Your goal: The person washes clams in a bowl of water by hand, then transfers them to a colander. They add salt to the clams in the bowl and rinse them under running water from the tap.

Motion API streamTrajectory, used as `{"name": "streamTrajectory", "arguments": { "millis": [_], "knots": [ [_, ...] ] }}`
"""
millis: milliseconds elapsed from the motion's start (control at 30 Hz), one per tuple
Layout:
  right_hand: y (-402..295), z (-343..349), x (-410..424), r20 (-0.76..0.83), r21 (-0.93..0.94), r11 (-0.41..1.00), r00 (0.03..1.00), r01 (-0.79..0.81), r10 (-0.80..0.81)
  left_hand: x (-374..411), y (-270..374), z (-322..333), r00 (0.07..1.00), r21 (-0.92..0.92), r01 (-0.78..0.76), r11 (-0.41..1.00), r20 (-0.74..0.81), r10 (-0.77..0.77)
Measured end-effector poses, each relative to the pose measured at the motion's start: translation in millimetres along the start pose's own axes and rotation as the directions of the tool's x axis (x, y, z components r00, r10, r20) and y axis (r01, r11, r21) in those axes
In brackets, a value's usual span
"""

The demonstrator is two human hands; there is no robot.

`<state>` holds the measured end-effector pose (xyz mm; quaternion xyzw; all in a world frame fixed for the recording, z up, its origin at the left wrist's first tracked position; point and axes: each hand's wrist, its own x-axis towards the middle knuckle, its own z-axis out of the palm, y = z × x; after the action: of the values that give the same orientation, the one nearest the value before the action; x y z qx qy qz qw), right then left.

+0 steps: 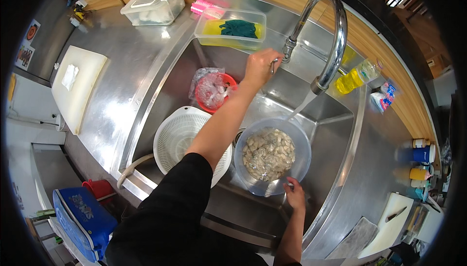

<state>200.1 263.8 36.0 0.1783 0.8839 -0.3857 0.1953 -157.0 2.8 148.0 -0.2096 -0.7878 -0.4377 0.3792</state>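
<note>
My left hand [261,67] is closed around the metal lever [273,65] of the tap [341,28], beyond the middle of the sink. Water runs from the spout into a translucent plastic bowl [303,156]. In that bowl lies a heap of shucked shellfish meat, apparently oysters [269,153], under water. The fingers of my right hand [294,194] curl over the bowl's near right rim. To the left of the bowl stands a white plastic colander [173,143], partly hidden by my left forearm. Behind it sits a red basin [228,80] with a clear plastic bag [209,89] in it.
A clear tub [231,43] of yellow liquid with a green cloth [239,28] rests at the sink's back edge. A bottle [355,78] of yellow liquid lies tilted behind the right side. A knife [396,214] lies on the right cutting board [383,233]; another board [78,83] is left.
</note>
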Motion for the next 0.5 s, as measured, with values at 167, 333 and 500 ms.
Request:
{"name": "streamTrajectory", "arguments": {
  "millis": [167,333,500],
  "knots": [
    [-2.5,2.4,1.6,0.014,-0.004,1.000,1.000,0.020,-0.020,21.7,-6.9,-4.7,0.970,0.057,-0.192,0.980,0.165,0.181],
    [-17.5,0.1,-0.4,0.020,-0.064,0.997,0.999,-0.030,0.032,25.4,-4.1,5.0,0.968,-0.017,-0.123,0.992,0.217,0.124],
    [-20.7,-1.1,-2.6,0.017,-0.083,0.996,1.000,-0.013,0.014,10.9,1.2,18.8,0.974,-0.014,0.189,0.982,0.130,-0.185]
  ]
}}
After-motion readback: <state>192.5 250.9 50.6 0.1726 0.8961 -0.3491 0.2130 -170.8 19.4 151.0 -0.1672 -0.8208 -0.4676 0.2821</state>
